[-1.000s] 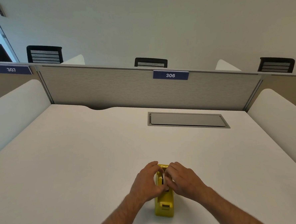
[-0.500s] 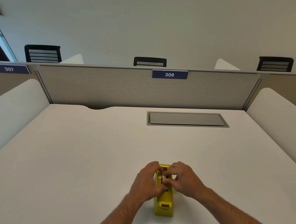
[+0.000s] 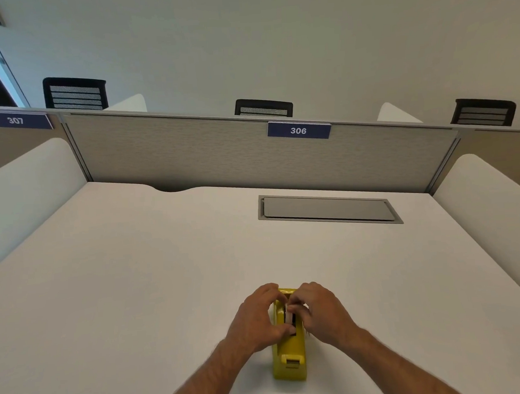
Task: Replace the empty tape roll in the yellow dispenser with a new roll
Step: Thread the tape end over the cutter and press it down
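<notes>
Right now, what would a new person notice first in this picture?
First, the yellow dispenser near the front edge of the white desk, with the left hand and right hand closed around its roll. Then the blue sign 306 on the grey partition behind.

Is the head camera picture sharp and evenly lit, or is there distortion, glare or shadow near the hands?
Head view: wide-angle distortion bends the partition and desk edges; lighting is soft and even, with no glare; only faint shadows lie beside the yellow dispenser; the left hand and right hand look slightly soft, and they hide most of the roll.
</notes>
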`<state>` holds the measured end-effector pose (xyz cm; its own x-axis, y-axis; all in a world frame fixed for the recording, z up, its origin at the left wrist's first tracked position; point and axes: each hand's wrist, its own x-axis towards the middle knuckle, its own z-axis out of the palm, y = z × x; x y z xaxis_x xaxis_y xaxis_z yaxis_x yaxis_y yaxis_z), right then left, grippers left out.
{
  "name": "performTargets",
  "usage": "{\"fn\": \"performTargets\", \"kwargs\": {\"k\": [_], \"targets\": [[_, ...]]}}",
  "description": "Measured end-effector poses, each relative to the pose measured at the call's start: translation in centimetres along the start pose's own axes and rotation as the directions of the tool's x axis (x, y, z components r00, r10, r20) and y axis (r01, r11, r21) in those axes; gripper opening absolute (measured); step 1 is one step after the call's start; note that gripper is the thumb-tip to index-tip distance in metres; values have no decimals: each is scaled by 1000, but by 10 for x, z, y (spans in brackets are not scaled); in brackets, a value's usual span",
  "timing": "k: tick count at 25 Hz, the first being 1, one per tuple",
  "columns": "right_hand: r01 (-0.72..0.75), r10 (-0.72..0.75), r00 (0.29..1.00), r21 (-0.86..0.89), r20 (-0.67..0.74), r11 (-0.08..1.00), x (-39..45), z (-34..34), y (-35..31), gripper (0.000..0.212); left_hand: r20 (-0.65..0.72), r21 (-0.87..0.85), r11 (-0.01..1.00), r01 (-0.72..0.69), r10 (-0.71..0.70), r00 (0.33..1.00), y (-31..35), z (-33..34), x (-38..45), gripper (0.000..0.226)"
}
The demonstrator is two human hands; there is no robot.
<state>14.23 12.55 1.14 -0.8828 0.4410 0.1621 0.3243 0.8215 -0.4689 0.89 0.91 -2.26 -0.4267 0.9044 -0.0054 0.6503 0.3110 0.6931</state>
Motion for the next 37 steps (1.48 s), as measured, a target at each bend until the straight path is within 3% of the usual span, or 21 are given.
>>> {"fn": "performTargets", "kwargs": {"k": [9,20,29,37], "targets": [[87,-81,996,-205,37,975,-5,-1,-5,14,136,102,995,13,-27,990,-10,-2,-3,104],[-6,6,1000,-151,3,989,-33,14,-10,14,162,326,945,-6,-50,985,-7,-6,3,101],[-19,19,1000,-119,-4,993,-56,15,-25,24,140,351,936,-24,-27,990,-8,-4,3,102],[-86,84,996,-95,-20,992,-75,23,-30,21,129,345,938,-24,-22,991,-8,-4,3,100]]}}
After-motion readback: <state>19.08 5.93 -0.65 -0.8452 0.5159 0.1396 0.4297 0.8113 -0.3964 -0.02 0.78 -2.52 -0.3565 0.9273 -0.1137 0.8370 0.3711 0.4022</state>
